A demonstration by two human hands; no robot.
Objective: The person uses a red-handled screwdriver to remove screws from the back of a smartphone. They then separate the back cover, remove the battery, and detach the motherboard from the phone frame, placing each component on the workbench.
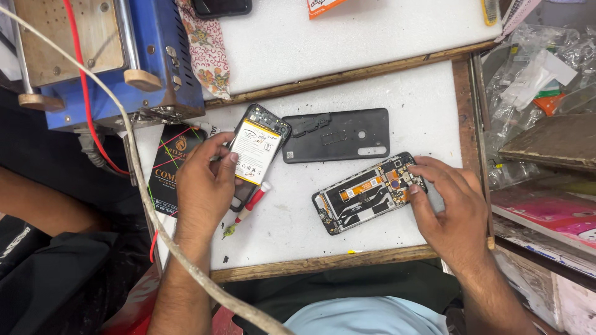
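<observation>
I work on a white board (397,118) framed in wood, with a blue machine (155,62) at its far left corner and a heap of clear plastic bags (534,68) off to my right. Three phone pieces lie in front of me, and I count one of each: a dark plastic back cover (338,133) lying flat and untouched, an opened phone frame (366,193) with its circuit board and an orange flex strip laid bare and its battery bay empty, and a second opened phone (257,149) whose battery, white with a yellow band, sits in place. So, as I judge it, the covers are off and the insides exposed, but nothing here is closed up again, and the cover lies well apart from both bodies. My left hand (202,186) grips the phone with the battery at its near edge, fingers wrapped around it and thumb pressed on the face. My right hand (450,201) rests on the far end of the bare frame, fingertips (417,162) close together and pressing on the board; whether they pinch some small part I cannot tell. One red-handled screwdriver (247,211) lies between my hands, just below the left one.
</observation>
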